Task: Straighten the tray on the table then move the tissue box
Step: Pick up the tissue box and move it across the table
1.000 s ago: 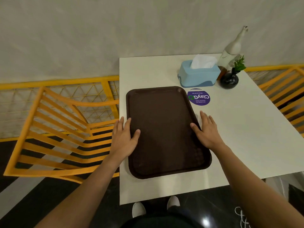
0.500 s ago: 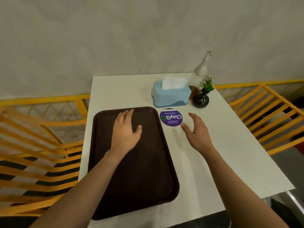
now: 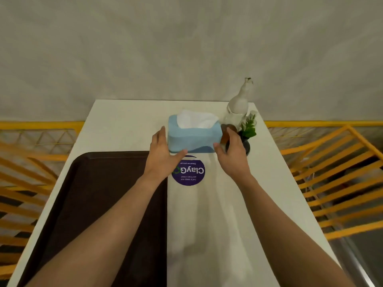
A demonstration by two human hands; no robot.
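Judging from the present layout, the first step appears complete: the tray (image 3: 99, 204) is seen lying square to the bench (image 3: 238, 214) edges on its left side, with neither hand on it. The tissue box (image 3: 194, 137) is found at the far middle of the bench, resting on the surface and not yet lifted. The left hand (image 3: 163, 154) is spread open against the box's left end, and the right hand (image 3: 232, 156) is likewise open at its right end; contact is probable, but a closed grip cannot be confirmed. The move of the box is judged outstanding. A white bottle (image 3: 238, 104) and a small potted plant (image 3: 247, 131) are partly hidden behind the right hand. The tray's near end is cut off by the frame.
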